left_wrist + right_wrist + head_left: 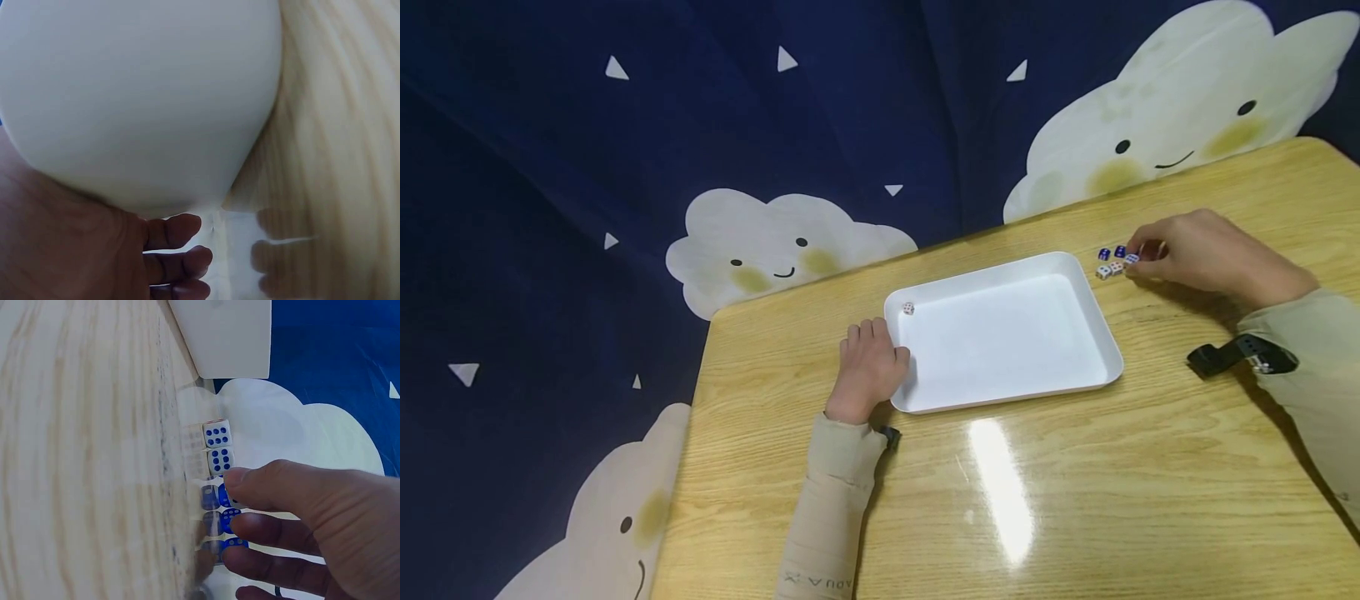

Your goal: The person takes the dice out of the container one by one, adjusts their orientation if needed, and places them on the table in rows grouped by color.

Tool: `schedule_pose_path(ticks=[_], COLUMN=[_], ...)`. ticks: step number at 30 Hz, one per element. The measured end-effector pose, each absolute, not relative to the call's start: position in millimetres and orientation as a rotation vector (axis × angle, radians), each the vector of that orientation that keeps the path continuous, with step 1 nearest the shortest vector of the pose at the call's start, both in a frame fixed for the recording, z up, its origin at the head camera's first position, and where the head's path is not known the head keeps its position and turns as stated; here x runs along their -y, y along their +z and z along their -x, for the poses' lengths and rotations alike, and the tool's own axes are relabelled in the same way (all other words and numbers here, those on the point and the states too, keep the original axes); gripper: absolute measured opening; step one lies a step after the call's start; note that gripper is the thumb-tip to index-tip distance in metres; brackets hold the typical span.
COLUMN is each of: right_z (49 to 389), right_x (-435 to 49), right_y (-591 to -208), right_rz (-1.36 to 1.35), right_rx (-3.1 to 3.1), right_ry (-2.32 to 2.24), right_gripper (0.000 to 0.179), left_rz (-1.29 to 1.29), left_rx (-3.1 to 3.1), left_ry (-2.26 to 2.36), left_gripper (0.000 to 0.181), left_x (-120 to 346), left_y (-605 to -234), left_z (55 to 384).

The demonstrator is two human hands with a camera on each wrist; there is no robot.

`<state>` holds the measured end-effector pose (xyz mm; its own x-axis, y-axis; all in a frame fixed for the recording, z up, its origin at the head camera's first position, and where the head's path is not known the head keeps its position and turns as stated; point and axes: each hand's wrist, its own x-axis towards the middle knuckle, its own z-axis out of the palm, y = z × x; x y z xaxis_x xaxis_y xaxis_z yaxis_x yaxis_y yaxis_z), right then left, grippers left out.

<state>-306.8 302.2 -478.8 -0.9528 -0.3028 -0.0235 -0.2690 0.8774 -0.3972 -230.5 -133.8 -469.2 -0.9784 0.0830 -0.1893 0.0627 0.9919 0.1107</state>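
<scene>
A white rectangular tray (1007,333) lies on the wooden table, with one small white die (908,308) in its far left corner. My left hand (868,367) grips the tray's left wall, thumb over the rim and fingers along the outside. To the right of the tray, my right hand (1202,250) pinches a white die (1132,260) between thumb and fingertips, right at a small group of dice. In that group are white dice (220,460) and blue dice (230,520). The fingers partly cover the pinched die and the blue ones in the right wrist view.
Behind the table (760,467) hangs a dark blue curtain (850,100) with cloud and triangle patterns. A black strap (1243,354) is at the right wrist. A bright reflection shows on the tabletop in front of the tray.
</scene>
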Motion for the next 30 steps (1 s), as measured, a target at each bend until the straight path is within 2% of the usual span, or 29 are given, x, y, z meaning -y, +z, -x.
schedule_pose_path(ticks=[23,30], right_z=[307,304], right_x=[-301,-295], right_y=[-477,-468], right_rz=[0.433,0.413], right_rx=[-2.977,-2.993], right_ry=[-0.596,-0.599], right_gripper=[0.033,0.027], left_rz=[-0.102,-0.098], left_rx=[-2.939,-2.925], left_ry=[0.173,0.160], left_gripper=[0.036,0.036], left_x=[136,136], left_y=[-471,-470], left_z=[231,231])
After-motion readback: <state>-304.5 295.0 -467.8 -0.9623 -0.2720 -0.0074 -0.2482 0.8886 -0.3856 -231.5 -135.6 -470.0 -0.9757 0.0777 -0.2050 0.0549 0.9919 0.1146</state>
